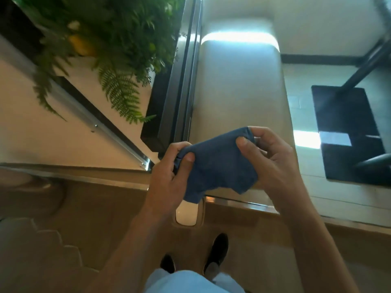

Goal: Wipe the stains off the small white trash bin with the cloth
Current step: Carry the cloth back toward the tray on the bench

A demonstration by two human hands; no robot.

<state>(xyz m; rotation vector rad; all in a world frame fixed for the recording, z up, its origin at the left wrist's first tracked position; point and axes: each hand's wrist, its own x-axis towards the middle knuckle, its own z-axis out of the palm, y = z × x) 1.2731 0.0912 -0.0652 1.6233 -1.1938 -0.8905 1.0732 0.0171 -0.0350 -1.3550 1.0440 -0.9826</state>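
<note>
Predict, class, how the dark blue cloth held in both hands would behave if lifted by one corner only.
The dark blue cloth would probably hang limp: it already sags and creases between the left hand and right hand. It looks light, since fingertip pinches hold it up. Likely not slippery, as its surface appears matte and woven, though the picture is soft.

Seen from above: both hands hold a blue cloth (pixel 218 163) stretched between them — the left hand (pixel 169 172) pinches its left edge, the right hand (pixel 268 163) its upper right corner. Below the cloth, a white bin (pixel 186 214) shows in part. A fern (pixel 118 60) hangs upper left — dark shoes (pixel 215 252) below.
</note>
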